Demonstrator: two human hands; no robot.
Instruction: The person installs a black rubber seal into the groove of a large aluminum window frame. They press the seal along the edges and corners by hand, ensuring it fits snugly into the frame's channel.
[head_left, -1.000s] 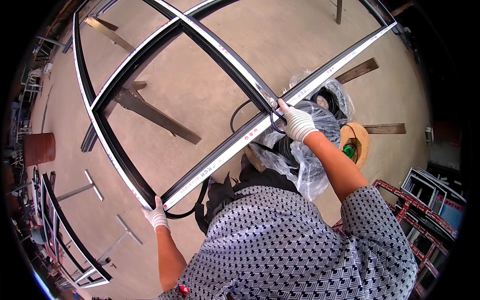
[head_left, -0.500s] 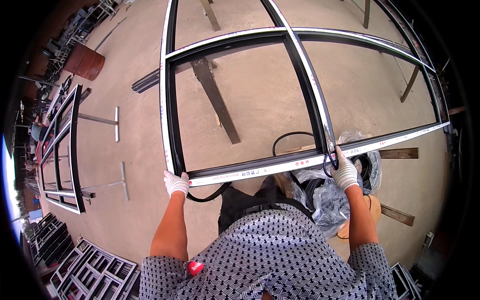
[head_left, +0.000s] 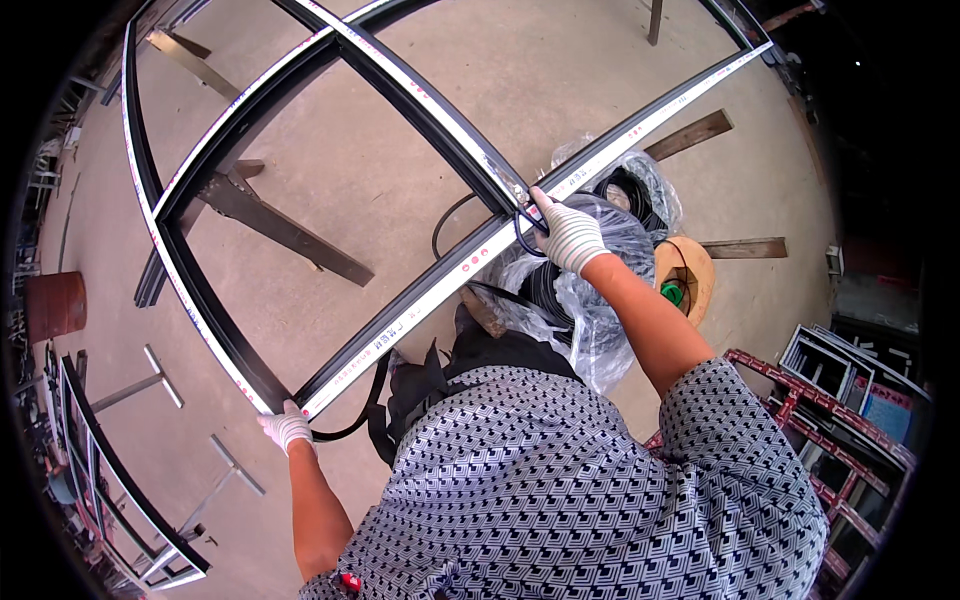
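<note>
A large window frame (head_left: 400, 328), black with white protective film on its faces, spreads before me, its bars dividing it into several openings. My left hand (head_left: 287, 425), in a white striped glove, is closed around its near left corner. My right hand (head_left: 570, 232), gloved alike, grips the near rail where a crossbar (head_left: 430, 105) meets it, thumb on top and fingers partly hidden. Beside the right thumb rests a small tool with dark looped handles (head_left: 524, 238), apparently scissors. A black rubber strip (head_left: 372, 398) hangs in a loop below the near rail.
Coiled black strips in clear plastic (head_left: 605, 290) lie below my right arm, near a round wooden piece (head_left: 690, 275). Trestle legs (head_left: 285, 235) stand under the frame. Another frame (head_left: 110, 500) is at left, a rusty drum (head_left: 55, 305) beyond it, and stacked frames (head_left: 830, 430) at right.
My view has turned, so the frame now slants up to the right and the stacked frames at right have come into sight. Both hands keep their places on the frame.
</note>
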